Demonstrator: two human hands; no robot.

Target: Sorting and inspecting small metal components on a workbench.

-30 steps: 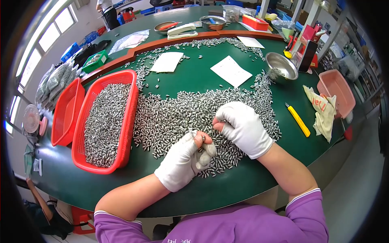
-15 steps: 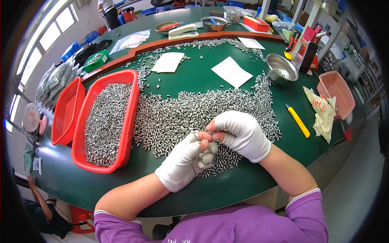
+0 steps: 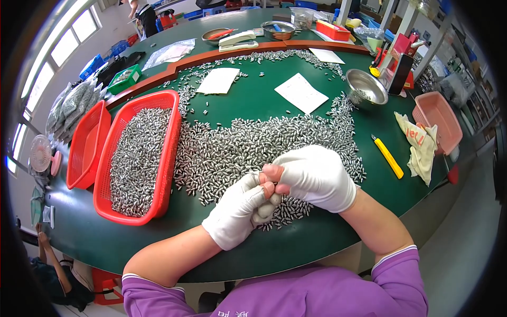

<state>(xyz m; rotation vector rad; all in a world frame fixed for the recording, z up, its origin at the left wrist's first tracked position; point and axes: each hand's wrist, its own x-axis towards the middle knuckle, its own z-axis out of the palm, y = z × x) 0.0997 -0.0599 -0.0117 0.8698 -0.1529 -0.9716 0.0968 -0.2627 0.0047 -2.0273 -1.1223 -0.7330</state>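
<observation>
In white gloves with bare thumbs and fingertips, my two hands meet over the near edge of a spread of small silver metal parts. My left hand is closed, its fingers curled inward and their grey, soiled glove tips showing. Against it, my right hand pinches with thumb and fingers. Whatever lies between the fingertips is hidden or too small to name. To the left, a red plastic basket is heaped with similar silver parts.
Another red basket stands further left. On the right lie a yellow utility knife, a metal bowl, a cloth and a pink basket. White papers rest beyond the parts, before a brown wooden rail.
My right hand has turned slightly, its fingertips now closer over the left thumb. The left fingers have curled in more. At far left, another person's hands have moved.
</observation>
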